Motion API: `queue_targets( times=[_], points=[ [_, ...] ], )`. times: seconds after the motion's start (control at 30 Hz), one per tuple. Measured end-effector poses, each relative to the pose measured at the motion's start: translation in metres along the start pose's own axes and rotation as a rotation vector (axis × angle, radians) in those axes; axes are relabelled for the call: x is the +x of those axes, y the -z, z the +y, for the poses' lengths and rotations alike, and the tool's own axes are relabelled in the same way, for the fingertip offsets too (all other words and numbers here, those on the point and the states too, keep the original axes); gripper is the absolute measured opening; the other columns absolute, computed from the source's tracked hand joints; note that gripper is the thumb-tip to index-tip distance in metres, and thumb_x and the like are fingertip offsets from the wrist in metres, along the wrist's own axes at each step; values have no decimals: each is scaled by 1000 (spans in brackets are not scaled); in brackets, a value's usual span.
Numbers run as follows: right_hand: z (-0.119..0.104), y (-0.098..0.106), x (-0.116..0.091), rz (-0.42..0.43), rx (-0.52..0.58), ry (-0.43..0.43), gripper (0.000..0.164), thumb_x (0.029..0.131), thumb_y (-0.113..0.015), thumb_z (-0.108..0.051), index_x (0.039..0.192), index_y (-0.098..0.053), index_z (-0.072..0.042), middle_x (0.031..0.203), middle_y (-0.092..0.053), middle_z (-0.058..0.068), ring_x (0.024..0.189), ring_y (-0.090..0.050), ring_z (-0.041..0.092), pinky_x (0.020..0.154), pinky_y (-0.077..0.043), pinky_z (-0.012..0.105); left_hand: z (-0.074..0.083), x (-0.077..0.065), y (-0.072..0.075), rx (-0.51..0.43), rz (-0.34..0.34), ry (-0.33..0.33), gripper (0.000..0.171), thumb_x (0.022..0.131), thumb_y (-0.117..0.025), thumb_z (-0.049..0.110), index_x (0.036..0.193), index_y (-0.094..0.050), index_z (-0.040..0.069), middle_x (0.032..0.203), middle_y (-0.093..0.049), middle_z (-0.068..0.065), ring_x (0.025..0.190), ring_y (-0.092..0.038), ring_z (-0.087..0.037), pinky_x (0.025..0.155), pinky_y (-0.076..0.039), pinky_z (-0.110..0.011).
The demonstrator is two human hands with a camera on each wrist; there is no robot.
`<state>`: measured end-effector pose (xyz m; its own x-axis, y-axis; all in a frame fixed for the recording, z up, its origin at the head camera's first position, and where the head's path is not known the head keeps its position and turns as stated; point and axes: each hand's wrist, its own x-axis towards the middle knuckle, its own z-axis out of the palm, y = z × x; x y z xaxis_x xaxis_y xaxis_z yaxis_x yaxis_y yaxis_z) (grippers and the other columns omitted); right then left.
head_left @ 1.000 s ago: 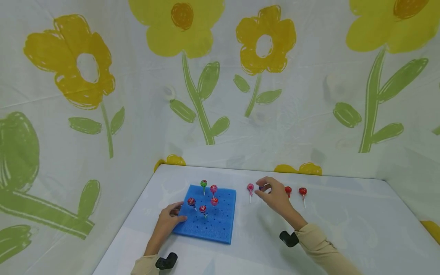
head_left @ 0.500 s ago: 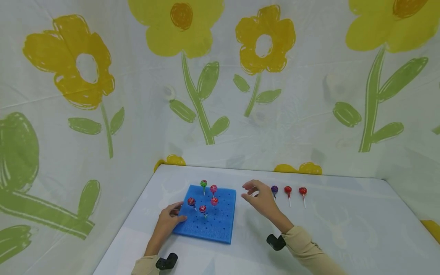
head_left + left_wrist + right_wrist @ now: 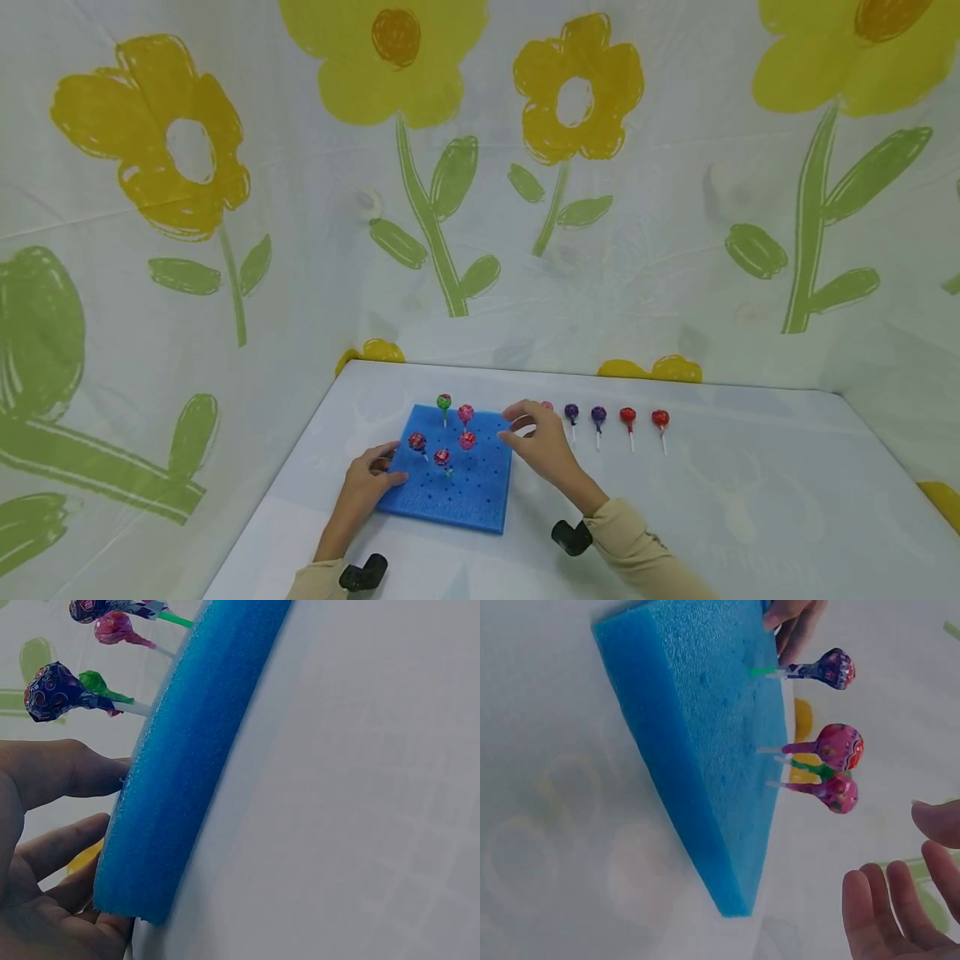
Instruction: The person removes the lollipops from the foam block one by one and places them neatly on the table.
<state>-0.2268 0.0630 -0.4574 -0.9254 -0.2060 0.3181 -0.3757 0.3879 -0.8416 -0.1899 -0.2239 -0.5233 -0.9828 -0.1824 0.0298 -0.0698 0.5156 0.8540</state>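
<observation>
My left hand (image 3: 362, 487) grips the left edge of a blue foam block (image 3: 468, 504), thumb on top and fingers against the side. Small holes dot the block's top. Several wrapped lollipops stand in it on their sticks: a green one (image 3: 444, 402), a dark one (image 3: 417, 441), a red one (image 3: 442, 457) and two pink ones, the back one (image 3: 466, 412) and the front one (image 3: 467, 440). Over the block's right edge hovers my right hand (image 3: 546, 446). In the right wrist view its fingers (image 3: 900, 900) are spread apart from the thumb, with nothing between them.
Right of the block, more lollipops lie in a row on the white table (image 3: 720, 500): a pink one (image 3: 547, 406) partly behind my right hand, two purple ones (image 3: 572, 412) and two red ones (image 3: 628, 414). A flower-printed curtain (image 3: 645, 283) rises behind the table.
My right hand has moved left from a purple lollipop in the row to the foam block's right edge, uncovering both purple lollipops. The left hand and the block stay in place.
</observation>
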Motion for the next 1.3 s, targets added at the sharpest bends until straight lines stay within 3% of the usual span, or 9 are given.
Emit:
queue_targets(
  times=[0.27,0.47,0.63,0.9,1.3],
  points=[
    [4,-21,0,-32,76,-13,24,83,-70,-4,105,-63,-3,106,-63,16,94,-62,26,76,-52,30,-3,1,-1,6,3,-6,50,77,-73,6,125,-60,2,107,-60,-11,98,-53,-25,84,-44,-42],
    [5,-34,0,-46,140,-53,28,82,-71,-7,108,-61,-3,110,-62,17,98,-61,28,80,-52,36,-1,1,0,13,5,-10,51,76,-73,6,124,-60,2,107,-60,-11,98,-53,-25,83,-43,-41],
    [10,-49,-1,-51,177,-73,32,81,-74,-10,109,-61,-2,109,-62,15,99,-61,27,80,-52,34,0,0,1,-1,-1,-9,51,76,-73,6,125,-60,2,107,-60,-11,98,-53,-24,84,-43,-41],
    [9,-69,-3,-24,208,-79,25,83,-70,-4,106,-61,-5,103,-62,6,97,-60,24,79,-52,28,2,-2,1,-3,3,-16,51,76,-73,6,125,-59,2,107,-60,-11,98,-53,-25,83,-44,-40],
    [8,-83,-2,79,202,-50,22,84,-70,-5,105,-63,-4,101,-64,6,96,-63,23,79,-52,28,2,-1,0,7,10,-20,51,76,-73,6,125,-59,1,105,-61,-12,96,-54,-25,82,-44,-40]
  ],
)
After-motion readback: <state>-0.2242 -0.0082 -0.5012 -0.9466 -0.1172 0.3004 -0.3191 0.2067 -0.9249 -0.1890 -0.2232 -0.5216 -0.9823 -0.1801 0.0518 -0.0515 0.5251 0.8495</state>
